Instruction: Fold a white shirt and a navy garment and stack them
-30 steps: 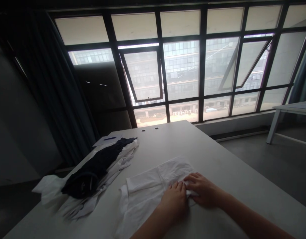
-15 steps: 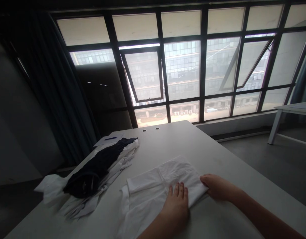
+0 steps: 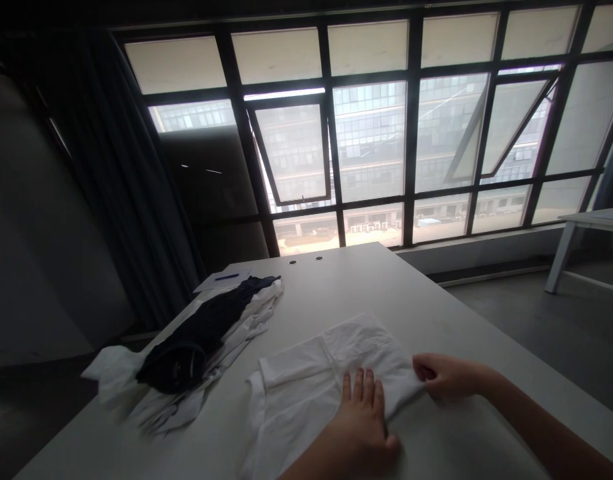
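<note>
A white garment, partly folded, lies on the white table in front of me; it looks like a shirt, though its exact kind is unclear. My left hand rests flat on its near right part, fingers stretched out. At the garment's right edge, my right hand pinches a corner of the cloth between thumb and fingers. That edge is drawn out toward the right hand.
Left on the table is a heap of clothes, with a dark navy garment over white ones. Behind it lie paper sheets and a blue pen. Windows line the far wall; another table stands at right.
My right hand has shifted slightly right, still pinching the garment's corner. The left hand stays flat on the cloth, its thumb now showing out to the side. The whole view has moved a little.
</note>
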Tool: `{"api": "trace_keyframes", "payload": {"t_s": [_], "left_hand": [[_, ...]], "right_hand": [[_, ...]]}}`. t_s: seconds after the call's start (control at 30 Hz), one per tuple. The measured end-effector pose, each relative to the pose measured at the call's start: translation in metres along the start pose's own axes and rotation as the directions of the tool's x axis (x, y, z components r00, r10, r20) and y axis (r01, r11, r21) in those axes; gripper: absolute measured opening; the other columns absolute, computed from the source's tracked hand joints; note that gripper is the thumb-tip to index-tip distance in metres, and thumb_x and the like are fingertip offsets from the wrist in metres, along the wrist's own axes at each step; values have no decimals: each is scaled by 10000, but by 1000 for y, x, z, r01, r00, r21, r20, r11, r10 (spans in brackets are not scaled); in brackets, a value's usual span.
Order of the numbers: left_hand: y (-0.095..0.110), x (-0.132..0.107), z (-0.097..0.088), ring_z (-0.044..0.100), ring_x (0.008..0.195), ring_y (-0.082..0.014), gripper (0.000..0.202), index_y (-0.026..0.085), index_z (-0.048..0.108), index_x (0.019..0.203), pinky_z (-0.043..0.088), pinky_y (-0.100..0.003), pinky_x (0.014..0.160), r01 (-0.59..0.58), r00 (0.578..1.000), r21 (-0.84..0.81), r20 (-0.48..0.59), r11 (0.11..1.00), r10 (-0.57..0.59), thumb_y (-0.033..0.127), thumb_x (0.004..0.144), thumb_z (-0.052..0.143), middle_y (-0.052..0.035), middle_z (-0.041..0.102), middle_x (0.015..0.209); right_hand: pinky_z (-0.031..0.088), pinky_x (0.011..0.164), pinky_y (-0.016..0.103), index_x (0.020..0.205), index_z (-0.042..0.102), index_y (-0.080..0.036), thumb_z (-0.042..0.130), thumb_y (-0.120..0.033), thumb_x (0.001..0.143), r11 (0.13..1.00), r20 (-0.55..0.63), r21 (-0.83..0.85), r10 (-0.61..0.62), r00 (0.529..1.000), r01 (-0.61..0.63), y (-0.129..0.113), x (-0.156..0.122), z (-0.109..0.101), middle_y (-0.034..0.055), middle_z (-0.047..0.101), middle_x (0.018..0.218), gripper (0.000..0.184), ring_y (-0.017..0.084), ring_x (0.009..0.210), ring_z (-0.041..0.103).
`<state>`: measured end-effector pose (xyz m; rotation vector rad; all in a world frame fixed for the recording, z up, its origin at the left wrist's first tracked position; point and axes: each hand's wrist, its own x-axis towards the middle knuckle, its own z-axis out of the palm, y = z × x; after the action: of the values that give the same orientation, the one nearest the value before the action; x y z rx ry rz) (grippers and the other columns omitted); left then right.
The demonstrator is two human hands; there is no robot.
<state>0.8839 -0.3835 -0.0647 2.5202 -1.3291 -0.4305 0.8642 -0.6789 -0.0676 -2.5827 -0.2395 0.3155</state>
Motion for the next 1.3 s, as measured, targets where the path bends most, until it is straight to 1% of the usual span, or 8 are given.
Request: {"api": "trace_keyframes", "payload": {"t_s": [0.2, 0.3, 0.4, 0.57, 0.77, 1.0, 1.17, 1.3], "left_hand": [[8, 28, 22, 70, 1526, -407, 811, 62, 393, 1524, 28, -594, 1245, 96, 975, 61, -206, 994, -81, 637, 951, 390, -206, 254, 1628], [0, 29, 26, 83, 1532, -377, 842, 85, 302, 1569, 37, -580, 1251, 54, 975, 56, -219, 997, -41, 664, 961, 367, -189, 199, 1648], [-11, 22, 21, 60, 1536, -369, 907, 101, 268, 1582, 29, -567, 1248, -2, 984, 13, -179, 1000, 4, 737, 940, 347, -179, 168, 1658], [-33, 22, -5, 216, 1495, -372, 875, 205, 362, 1546, 190, -527, 1212, 21, 983, -35, -180, 999, -27, 738, 869, 509, -143, 247, 1644], [-78, 44, -30, 565, 1166, -235, 417, 197, 591, 1314, 389, -332, 1042, 265, 901, -164, -309, 950, -305, 367, 948, 485, -81, 662, 1221], [-91, 53, -19, 573, 1049, -245, 219, 173, 647, 957, 405, -329, 933, 318, 845, -229, -372, 920, -384, 375, 908, 576, -89, 667, 1068], [-92, 54, -24, 605, 819, -162, 105, 196, 572, 957, 440, -248, 741, 248, 835, -324, -405, 913, -371, 292, 924, 547, -8, 665, 882], [-89, 54, -25, 612, 835, -149, 108, 210, 530, 1049, 449, -240, 770, 193, 805, -346, -479, 918, -350, 237, 963, 471, 6, 655, 889]], "right_hand": [[424, 1015, 426, 1107, 649, -221, 521, -289, 875, 960, -417, -263, -201, 886, 95, -42, 17, 44, 107, 641, 1214, 273, 266, 1142, 570], [297, 1172, 481, 1420, 529, -227, 424, -376, 988, 930, -394, -323, -300, 869, 175, -40, 30, 68, 120, 503, 1501, 469, 279, 1390, 431], [195, 1216, 543, 1549, 375, -261, 372, -509, 1016, 930, -326, -335, -263, 908, 150, -25, 36, 74, 85, 353, 1614, 589, 299, 1495, 276], [176, 1222, 539, 1575, 309, -288, 308, -617, 1009, 955, -304, -291, -142, 942, 50, -12, 35, 65, 58, 231, 1655, 655, 306, 1528, 175], [195, 1213, 552, 1575, 315, -282, 328, -598, 1009, 961, -321, -274, -125, 939, 34, -15, 35, 63, 70, 230, 1657, 648, 324, 1526, 175], [145, 1230, 547, 1519, 428, -291, 419, -348, 988, 950, -290, -287, -209, 934, 123, -48, 28, 60, 58, 266, 1649, 534, 282, 1522, 208], [125, 1235, 559, 1548, 376, -306, 407, -508, 1004, 937, -222, -258, -293, 930, 234, -75, 25, 67, 55, 262, 1648, 581, 303, 1523, 198], [123, 1227, 585, 1576, 299, -325, 401, -555, 1002, 942, -203, -242, -284, 937, 233, -76, 25, 68, 55, 229, 1656, 627, 324, 1523, 184]]}}
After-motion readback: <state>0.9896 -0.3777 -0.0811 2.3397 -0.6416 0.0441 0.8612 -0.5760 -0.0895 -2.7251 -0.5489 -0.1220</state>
